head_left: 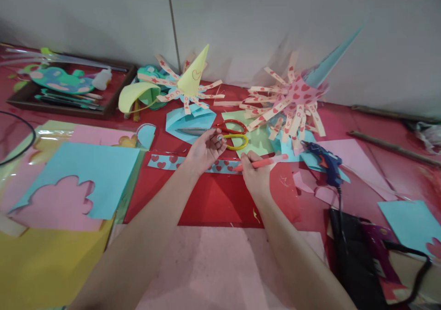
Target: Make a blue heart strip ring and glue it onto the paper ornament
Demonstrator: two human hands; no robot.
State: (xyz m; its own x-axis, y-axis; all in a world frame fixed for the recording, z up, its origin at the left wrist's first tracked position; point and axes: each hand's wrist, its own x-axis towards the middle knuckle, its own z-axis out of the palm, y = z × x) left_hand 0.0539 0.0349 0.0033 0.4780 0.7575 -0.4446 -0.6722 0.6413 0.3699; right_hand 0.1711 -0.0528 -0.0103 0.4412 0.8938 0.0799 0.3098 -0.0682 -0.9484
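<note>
My right hand [257, 174] is closed around a coral-red marker [263, 162], its tip over the right end of a light blue paper strip [165, 162]. Red hearts cover this strip, which lies across a red sheet [213, 200]. My left hand [207, 150] hovers over the strip's middle, palm turned up and fingers loosely bent apart. A small shiny spot shows at its fingers; I cannot tell what it is. Just beyond that hand rest scissors [193, 131] with one red and one yellow handle loop.
Two paper cones, yellow [193, 73] and blue [332, 59], stand by the wall with lettered strips. A glue gun [327, 163] lies at right, above a black item [356, 259]. A wooden tray [113, 103] sits at back left. Blue paper [99, 163] covers other sheets.
</note>
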